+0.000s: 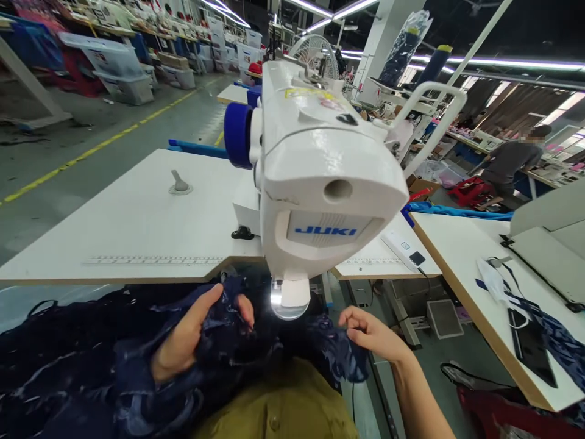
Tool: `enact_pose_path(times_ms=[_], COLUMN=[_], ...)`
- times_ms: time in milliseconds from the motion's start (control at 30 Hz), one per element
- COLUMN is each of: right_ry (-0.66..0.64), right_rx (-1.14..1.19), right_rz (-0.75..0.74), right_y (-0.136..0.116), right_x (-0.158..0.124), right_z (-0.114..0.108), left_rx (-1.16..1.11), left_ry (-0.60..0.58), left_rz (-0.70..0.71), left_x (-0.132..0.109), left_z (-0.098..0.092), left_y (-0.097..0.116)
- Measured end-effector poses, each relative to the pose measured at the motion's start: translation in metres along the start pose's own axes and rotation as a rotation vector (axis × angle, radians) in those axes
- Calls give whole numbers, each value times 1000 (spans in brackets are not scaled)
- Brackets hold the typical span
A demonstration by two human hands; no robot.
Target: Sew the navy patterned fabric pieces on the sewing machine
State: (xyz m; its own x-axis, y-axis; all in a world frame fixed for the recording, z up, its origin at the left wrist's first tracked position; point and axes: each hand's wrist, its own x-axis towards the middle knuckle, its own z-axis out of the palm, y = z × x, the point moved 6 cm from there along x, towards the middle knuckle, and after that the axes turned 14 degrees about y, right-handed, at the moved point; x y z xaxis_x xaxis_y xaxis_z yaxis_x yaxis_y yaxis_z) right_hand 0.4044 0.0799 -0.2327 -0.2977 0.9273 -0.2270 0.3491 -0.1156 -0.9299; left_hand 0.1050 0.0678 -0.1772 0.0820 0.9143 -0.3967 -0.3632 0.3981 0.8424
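My left hand is closed around a bunch of navy patterned cloth, its thumb on top and fingertips showing at the far side. On the other side of the sewing machine head, my right hand has its fingers curled at the edge of another stretch of navy cloth. A lit, rounded part at the machine's lower end lies between my hands. The needle area is hidden from this angle. More dark cloth is heaped over my lap to the left.
The white machine table carries a printed ruler and a grey knob. To the right, a side table holds a phone, a white mask and patterned cloth. A person works farther back.
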Motion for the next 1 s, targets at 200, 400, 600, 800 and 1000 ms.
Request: enact_pose_path(times_ms=[200, 400, 600, 800, 1000], right_ry=[196, -11, -135, 32, -84], right_rx=[-348, 26, -39, -107, -99], right_rz=[-28, -427, -558, -264, -204], right_y=[38, -65, -93, -86, -115], right_x=[16, 33, 39, 21, 6], right_z=[12, 110, 110, 61, 46], left_rx=[-45, 193, 389, 331, -10], left_ry=[-192, -433, -375, -126, 53], left_rz=[-103, -39, -112, -192, -414], left_x=[-7, -17, -25, -6, -13], left_z=[4, 36, 26, -8, -7], left_y=[-7, -20, -29, -39, -44])
